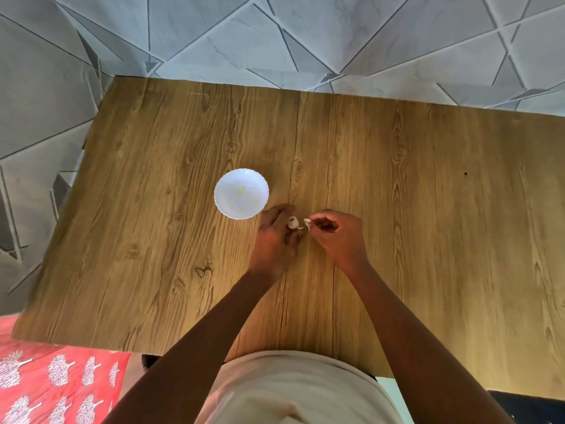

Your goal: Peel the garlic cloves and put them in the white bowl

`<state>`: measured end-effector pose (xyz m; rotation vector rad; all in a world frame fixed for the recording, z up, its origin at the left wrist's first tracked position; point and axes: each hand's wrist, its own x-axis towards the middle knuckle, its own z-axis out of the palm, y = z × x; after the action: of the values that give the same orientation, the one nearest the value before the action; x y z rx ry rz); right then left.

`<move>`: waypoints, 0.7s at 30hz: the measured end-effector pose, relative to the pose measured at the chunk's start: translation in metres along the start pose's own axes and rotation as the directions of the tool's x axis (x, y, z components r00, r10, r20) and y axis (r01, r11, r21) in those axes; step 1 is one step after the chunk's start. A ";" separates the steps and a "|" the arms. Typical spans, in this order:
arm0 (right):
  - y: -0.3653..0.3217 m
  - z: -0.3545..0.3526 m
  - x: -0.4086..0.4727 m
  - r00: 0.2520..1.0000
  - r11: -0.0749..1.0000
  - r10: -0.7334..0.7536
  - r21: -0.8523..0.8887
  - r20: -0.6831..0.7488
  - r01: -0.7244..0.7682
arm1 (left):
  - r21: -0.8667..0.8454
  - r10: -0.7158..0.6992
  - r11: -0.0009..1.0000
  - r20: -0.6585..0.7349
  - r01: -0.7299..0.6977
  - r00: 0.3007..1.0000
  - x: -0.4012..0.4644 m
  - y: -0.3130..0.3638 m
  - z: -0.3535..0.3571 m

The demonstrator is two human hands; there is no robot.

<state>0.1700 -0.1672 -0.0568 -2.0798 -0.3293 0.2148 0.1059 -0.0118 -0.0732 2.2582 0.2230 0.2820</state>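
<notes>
Left hand (275,237): grips garlic (293,223), mid-table (428,240). Right hand (334,237): fingertips pinch a strip of skin (307,223), just right of garlic. Advice: pull skin away steadily, garlic held firm. White bowl (224,206): far-left, near, a few pale bits inside.

The left hand (276,237) hides most of the garlic (293,222); bowl contents (244,192) indistinct.

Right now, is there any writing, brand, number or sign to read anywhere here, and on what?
None: no readable text anywhere.
White bowl: plain, only yellowish specks inside.
Wooden table: grain only.
Red cloth: printed tree shapes, no letters.
</notes>
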 end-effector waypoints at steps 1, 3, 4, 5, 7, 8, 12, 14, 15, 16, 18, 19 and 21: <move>-0.001 0.000 -0.002 1.000 0.999 0.019 0.027 -0.004 -0.019 | -0.018 0.010 1.000 -0.016 -0.011 1.000 -0.002 0.002 -0.002; -0.004 -0.002 -0.007 1.000 0.996 0.022 0.087 0.000 -0.022 | -0.042 0.058 0.997 -0.051 -0.060 0.997 -0.009 0.005 -0.006; -0.005 -0.002 -0.009 1.000 0.993 0.011 0.117 0.008 -0.012 | -0.050 0.080 0.995 -0.055 -0.083 0.995 -0.013 0.007 -0.008; -0.007 -0.002 -0.012 1.000 0.990 -0.002 0.138 0.011 0.001 | -0.067 0.094 0.993 -0.051 -0.097 0.994 -0.016 0.008 -0.010; -0.010 0.001 -0.021 1.000 0.989 -0.018 0.149 0.001 0.018 | -0.127 0.091 0.987 -0.052 -0.097 0.994 -0.023 0.009 -0.012; -0.011 0.004 -0.025 1.000 0.989 -0.020 0.145 -0.005 0.020 | -0.160 0.076 0.983 -0.065 -0.085 0.995 -0.025 0.009 -0.013; -0.022 0.017 -0.043 0.999 0.990 0.022 0.144 -0.041 -0.016 | -0.248 -0.022 0.969 -0.116 -0.007 0.993 -0.030 0.004 -0.020; -0.028 0.023 -0.050 0.996 0.991 0.047 0.130 -0.076 -0.037 | -0.227 -0.022 0.974 -0.125 -0.007 0.992 -0.034 0.001 -0.020; -0.031 0.027 -0.053 0.993 0.993 0.062 0.105 -0.100 -0.051 | -0.219 -0.026 0.976 -0.140 -0.006 0.990 -0.037 0.000 -0.021; -0.033 0.029 -0.055 0.988 0.994 0.085 0.081 -0.128 -0.075 | -0.219 -0.048 0.976 -0.159 0.012 0.986 -0.039 -0.002 -0.021; -0.032 0.032 -0.058 0.974 0.988 0.153 0.050 -0.168 -0.147 | -0.242 -0.108 0.968 -0.178 0.063 0.978 -0.042 -0.007 -0.022; -0.030 0.031 -0.060 0.969 0.984 0.176 0.038 -0.174 -0.172 | -0.246 -0.117 0.967 -0.171 0.072 0.978 -0.042 -0.010 -0.022; -0.027 0.031 -0.064 0.969 0.985 0.174 0.012 -0.175 -0.175 | -0.208 -0.066 0.977 -0.138 0.036 0.988 -0.041 -0.017 -0.022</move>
<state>0.0968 -0.1489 -0.0476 -2.1151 -0.0394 0.1344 0.0592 0.0046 -0.0773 2.0267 0.3135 0.4228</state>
